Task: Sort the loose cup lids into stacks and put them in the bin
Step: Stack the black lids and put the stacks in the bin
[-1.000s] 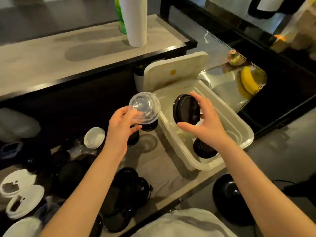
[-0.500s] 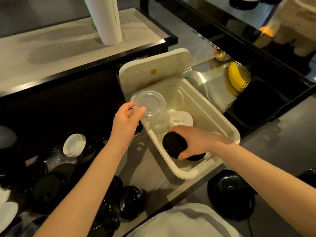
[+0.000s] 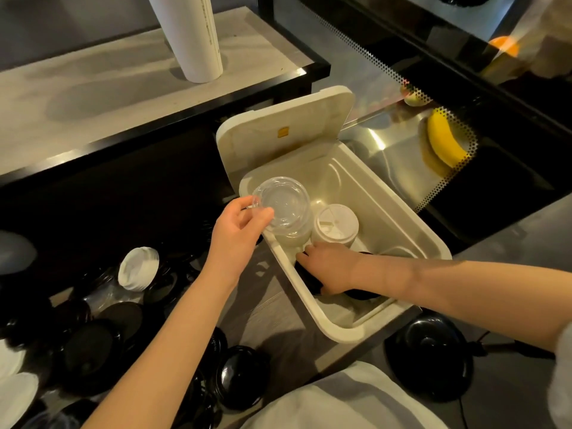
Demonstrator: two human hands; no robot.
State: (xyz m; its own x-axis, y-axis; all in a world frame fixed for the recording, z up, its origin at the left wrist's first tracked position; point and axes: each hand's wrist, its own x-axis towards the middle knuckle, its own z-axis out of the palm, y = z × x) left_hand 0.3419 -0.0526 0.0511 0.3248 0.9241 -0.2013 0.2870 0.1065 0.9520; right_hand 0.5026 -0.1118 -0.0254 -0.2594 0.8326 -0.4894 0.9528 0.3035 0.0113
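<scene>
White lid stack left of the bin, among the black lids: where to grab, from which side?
Probably grip the white lid stack across its layered edge, thumb and fingers on opposite rims, coming from above. It lies tilted with its round face up, so the rims are exposed, while black lids crowd its base. The left hand is nearest but holds the clear lids.
</scene>
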